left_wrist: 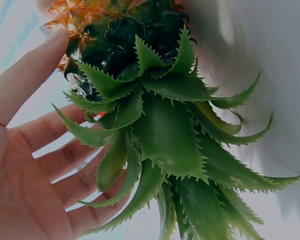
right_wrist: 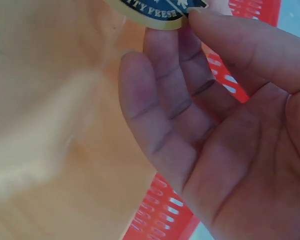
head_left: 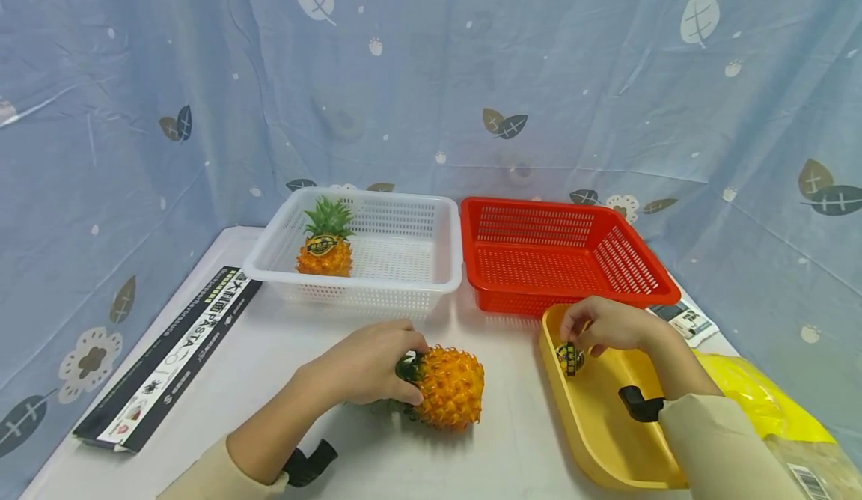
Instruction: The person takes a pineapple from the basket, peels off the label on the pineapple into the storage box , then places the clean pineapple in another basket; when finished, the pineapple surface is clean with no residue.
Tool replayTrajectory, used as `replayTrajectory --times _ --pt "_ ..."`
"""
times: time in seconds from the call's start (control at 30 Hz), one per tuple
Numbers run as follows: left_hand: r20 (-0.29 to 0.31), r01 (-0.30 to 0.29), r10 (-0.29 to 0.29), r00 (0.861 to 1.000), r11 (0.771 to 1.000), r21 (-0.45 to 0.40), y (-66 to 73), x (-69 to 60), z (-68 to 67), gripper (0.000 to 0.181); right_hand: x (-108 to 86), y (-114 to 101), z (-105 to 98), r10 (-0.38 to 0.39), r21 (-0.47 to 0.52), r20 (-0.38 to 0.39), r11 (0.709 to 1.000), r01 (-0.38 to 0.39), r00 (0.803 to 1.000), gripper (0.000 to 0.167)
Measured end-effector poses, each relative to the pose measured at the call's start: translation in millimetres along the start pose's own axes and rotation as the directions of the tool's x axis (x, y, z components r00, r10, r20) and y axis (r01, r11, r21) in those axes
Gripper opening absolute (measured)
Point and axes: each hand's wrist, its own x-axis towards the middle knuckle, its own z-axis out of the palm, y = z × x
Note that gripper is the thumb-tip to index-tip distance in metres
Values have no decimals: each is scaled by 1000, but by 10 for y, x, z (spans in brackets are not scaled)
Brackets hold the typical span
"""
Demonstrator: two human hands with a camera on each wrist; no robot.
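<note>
A curtained-off booth: blue leaf-print cloth (head_left: 411, 96) on three sides of a white table (head_left: 518, 418).

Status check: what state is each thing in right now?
Near pineapple: on its side, gripped by the left hand
Far pineapple: upright in the white basket, label on its front
Round label: pinched by the right hand
White basket: upright, holding the far pineapple
Red basket: upright
Yellow tray: upright below the right hand
Pasta box: lying flat; sealed or not, unclear
White packet: lying down, partly hidden
Yellow bag: lying, partly behind the right sleeve
</note>
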Motion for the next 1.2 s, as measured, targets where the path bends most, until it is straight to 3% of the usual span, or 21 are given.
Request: replayTrajectory --times 0.2,0.47,0.73,0.93,1.2 --pt "-5 6 -6 1000 1000 -17 10 -13 2 57 45 44 33 22 29 9 999 -23 1000 17" --pt "-5 8 -8 1000 1000 -24 2 -2 5 58 94 128 81 -17 66 -13 998 18 1000 20" --pt "-7 4 -4 1000 999 -38 -6 -13 0 57 155 119 138 -69 -87 -97 994 61 993 23" --pt "-7 0 -1 1000 999 -43 -7 -9 1 57 166 126 154 -89 -246 -142 968 52 986 27" --pt "1 1 -1 1000 999 -39 -8 -20 -4 58 170 116 167 -85 -280 -146 959 41 986 24"
